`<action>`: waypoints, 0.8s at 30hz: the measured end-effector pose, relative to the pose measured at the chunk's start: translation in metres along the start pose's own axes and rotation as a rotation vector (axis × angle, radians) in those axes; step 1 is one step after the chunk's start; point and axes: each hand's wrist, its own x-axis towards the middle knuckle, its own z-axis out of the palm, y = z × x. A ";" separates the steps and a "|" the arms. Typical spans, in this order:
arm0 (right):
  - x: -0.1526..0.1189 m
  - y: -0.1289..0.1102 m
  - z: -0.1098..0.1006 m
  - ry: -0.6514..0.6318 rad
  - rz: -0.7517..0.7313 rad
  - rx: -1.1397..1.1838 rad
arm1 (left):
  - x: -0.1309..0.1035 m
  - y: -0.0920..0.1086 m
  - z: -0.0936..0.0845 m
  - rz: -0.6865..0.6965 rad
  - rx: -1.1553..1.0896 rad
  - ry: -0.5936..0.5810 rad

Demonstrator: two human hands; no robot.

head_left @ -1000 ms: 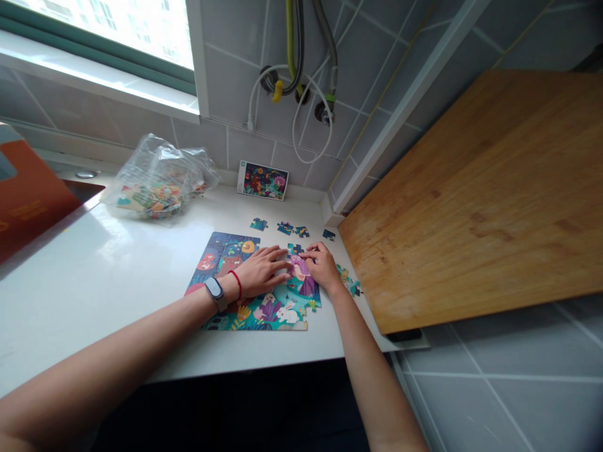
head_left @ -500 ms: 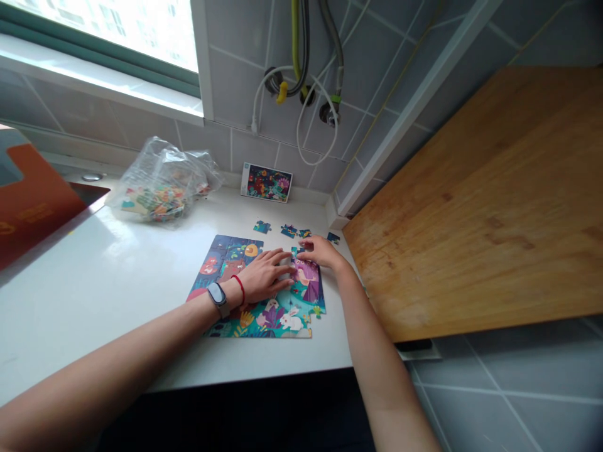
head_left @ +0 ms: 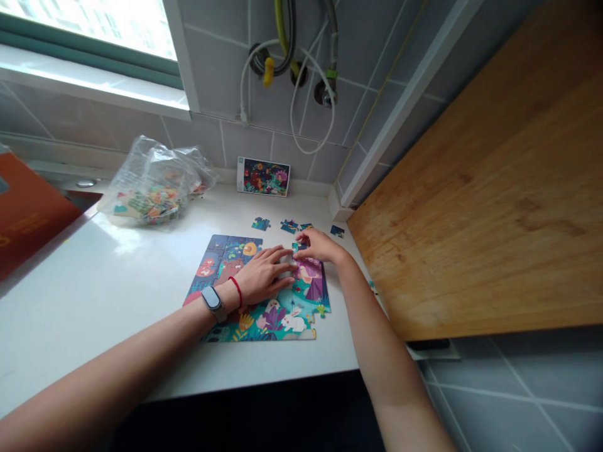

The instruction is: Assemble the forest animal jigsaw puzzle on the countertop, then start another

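Flatly, the left hand (head_left: 266,275) rests open on the jigsaw (head_left: 292,321), lower centre of the frame.

It grips nothing, its spread probably steadying the jigsaw; beside it the right hand (head_left: 320,245) curls over the upper-right part, though I cannot tell whether it pinches anything. Just above, loose pieces (head_left: 260,223) lie on the bench (head_left: 117,301), likely for easy reach. Farther up, a picture card (head_left: 264,177) leans against the wall (head_left: 202,135), presumably so its image faces the person.
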 end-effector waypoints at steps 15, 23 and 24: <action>0.002 0.001 0.006 0.115 -0.016 0.258 | 0.001 -0.001 -0.006 -0.099 -0.161 -0.017; -0.004 -0.003 0.008 -0.016 -0.013 0.674 | 0.005 -0.003 -0.018 -0.390 -0.491 0.348; -0.005 -0.005 0.009 -0.034 -0.042 0.672 | 0.005 -0.002 -0.018 -0.392 -0.496 0.359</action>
